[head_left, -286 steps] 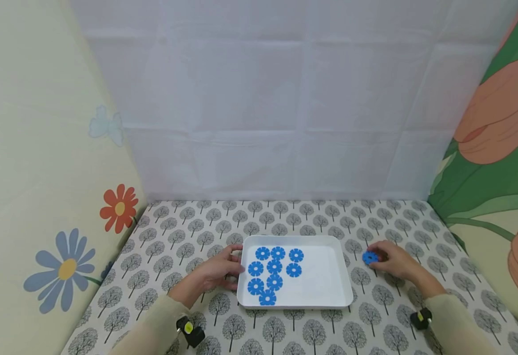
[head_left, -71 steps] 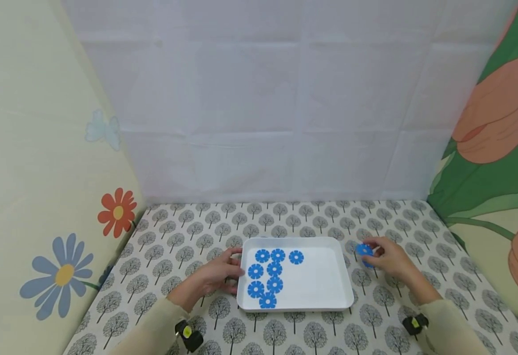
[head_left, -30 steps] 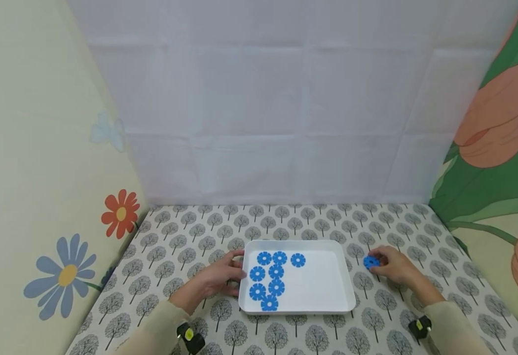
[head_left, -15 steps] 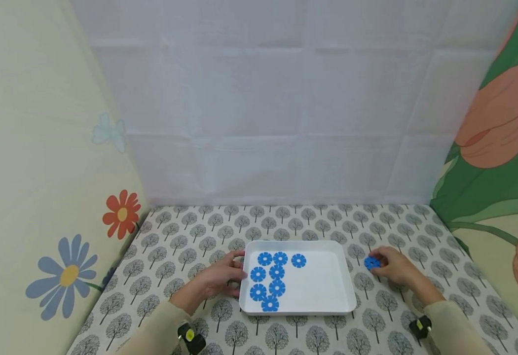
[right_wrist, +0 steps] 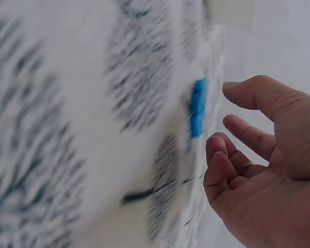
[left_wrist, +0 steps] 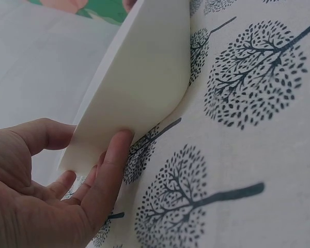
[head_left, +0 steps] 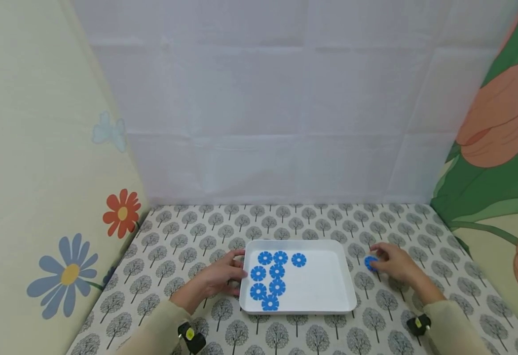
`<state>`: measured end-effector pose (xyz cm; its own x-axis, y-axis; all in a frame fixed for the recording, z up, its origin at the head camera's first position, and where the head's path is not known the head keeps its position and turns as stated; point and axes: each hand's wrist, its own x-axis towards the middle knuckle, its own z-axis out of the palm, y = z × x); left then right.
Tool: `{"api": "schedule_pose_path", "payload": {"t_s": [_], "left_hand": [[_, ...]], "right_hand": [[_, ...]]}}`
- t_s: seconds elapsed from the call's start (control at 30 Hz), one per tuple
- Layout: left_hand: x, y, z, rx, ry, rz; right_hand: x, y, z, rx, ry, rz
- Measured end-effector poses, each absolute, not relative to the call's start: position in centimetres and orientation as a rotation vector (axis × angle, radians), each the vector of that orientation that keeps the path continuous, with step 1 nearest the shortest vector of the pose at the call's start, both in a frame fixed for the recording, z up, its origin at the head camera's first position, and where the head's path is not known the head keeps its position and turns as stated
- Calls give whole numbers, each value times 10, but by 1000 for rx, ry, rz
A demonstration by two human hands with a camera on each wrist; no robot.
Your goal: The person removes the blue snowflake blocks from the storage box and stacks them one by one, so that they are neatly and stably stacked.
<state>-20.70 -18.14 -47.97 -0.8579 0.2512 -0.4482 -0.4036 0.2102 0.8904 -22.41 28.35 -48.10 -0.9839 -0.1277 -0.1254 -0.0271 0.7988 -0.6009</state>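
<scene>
A stray nudge could slide the blue notched plastic disc (head_left: 369, 264) across the tree-printed cloth surface (head_left: 298, 224), caused by fingertips meeting its thin edge unevenly; whether another piece lies beneath it cannot be told. The disc lies low on the surface, just beyond the right hand (head_left: 394, 265), whose thumb and fingers are parted and grip nothing. The left hand (head_left: 219, 275) pinches the left wall of the white rectangular tray (head_left: 321, 283), which carries eight similar discs.
</scene>
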Motion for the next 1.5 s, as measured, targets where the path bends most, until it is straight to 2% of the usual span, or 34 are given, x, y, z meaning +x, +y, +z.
{"api": "schedule_pose_path", "payload": {"t_s": [0.3,0.47,0.97,1.5], "left_hand": [[-207,-183,-481,-137,1984,1693],[-208,-182,-482,-145,1985,1693],[-206,-182,-479,-135,1976,1702],[-208,-182,-479,-132,1976,1701]], "right_hand": [[-219,252,-460,-468,2890,-1064],[-224,232,-454,-546,2835,-1130],[-231,178,-456,-541,2750,-1173],[-234,145,-472,-534,2714,-1160]]}}
